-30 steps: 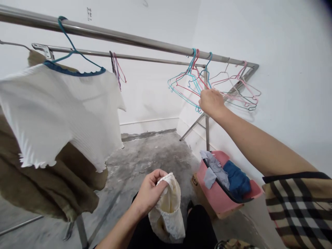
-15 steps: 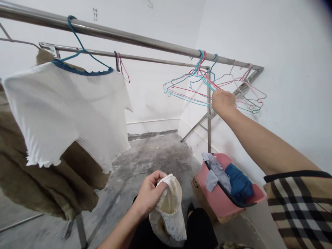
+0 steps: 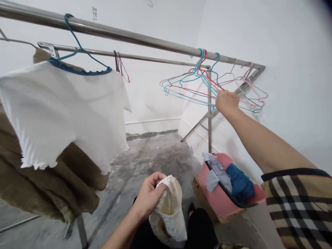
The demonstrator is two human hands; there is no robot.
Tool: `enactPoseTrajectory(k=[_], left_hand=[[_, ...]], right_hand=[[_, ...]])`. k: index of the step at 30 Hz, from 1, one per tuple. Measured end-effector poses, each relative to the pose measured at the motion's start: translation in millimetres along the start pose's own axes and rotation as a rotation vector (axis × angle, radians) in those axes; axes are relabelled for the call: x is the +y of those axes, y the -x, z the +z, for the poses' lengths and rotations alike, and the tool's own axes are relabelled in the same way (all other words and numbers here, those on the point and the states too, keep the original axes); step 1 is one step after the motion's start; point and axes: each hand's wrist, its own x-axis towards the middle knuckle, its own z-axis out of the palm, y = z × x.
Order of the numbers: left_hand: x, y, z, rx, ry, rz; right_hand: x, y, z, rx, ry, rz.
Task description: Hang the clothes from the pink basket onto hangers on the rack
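My left hand (image 3: 149,195) is low in front of me, closed on a cream lace garment (image 3: 168,211) that hangs down from it. My right hand (image 3: 226,101) is stretched out to the right, fingers closed among a bunch of thin wire hangers (image 3: 189,86) in blue, pink and grey. These hangers hang from the steel rail (image 3: 129,36). Which single hanger the hand grips I cannot make out.
A white ribbed top (image 3: 64,110) hangs on a blue hanger at left, with an olive garment (image 3: 52,186) behind it. A pink basket (image 3: 220,197) with blue and grey clothes sits on the concrete floor at right. A second rail (image 3: 145,59) runs behind.
My right hand has slid to the right along the bunch of hangers, and the hangers have swung out to the left. My left hand keeps its hold on the cream garment.
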Motion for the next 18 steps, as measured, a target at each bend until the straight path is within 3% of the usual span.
enactPoseTrajectory(k=[5,12,15,18], left_hand=[[-1.2,-0.1,0.0,0.000,-0.001,-0.003],[-3.9,-2.6,0.7,-0.011,-0.011,0.001],[-5.6,-5.3,2.2,0.007,0.015,-0.032],[-4.4,-9.9,3.6,0.053,0.069,-0.082]], right_hand=[[-3.4,-5.1,5.5,0.077,-0.128,0.041],[-35.1,-4.4,-13.7,0.005,-0.907,0.005],[-47.3,7.8,-24.5,0.073,-1.026,-0.008],[-47.6,39.7,-28.2,0.062,-1.120,-0.061]])
